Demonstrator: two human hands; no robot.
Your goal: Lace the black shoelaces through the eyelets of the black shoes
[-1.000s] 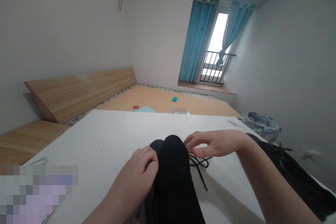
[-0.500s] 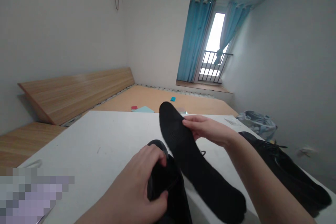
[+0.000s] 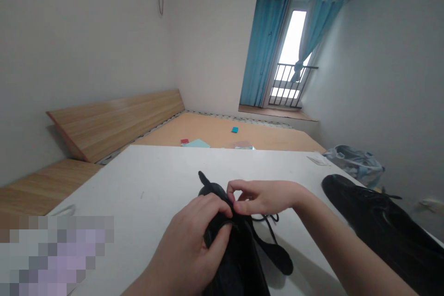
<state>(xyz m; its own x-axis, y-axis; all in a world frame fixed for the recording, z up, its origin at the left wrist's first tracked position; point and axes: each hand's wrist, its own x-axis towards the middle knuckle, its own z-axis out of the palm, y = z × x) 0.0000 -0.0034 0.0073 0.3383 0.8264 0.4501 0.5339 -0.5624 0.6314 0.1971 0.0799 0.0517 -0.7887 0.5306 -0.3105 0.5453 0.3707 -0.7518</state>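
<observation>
**Bedroom with a wooden bed frame (image 3: 114, 125), a white table (image 3: 138, 180) in front; a black shoe (image 3: 239, 259) is held at its centre.**
The shoe is clasped by the left hand (image 3: 187, 245), curled round its upper, while its edge appears pinched by the right hand (image 3: 260, 196). A black lace (image 3: 268, 218) trails just beside it. The shoe is best kept steady by the left hand during the pinch. Unlike the earlier frame, a black insole (image 3: 277, 258) is no longer raised and now lies low by the shoe. A second black shoe (image 3: 378, 217) lies on the right.
</observation>
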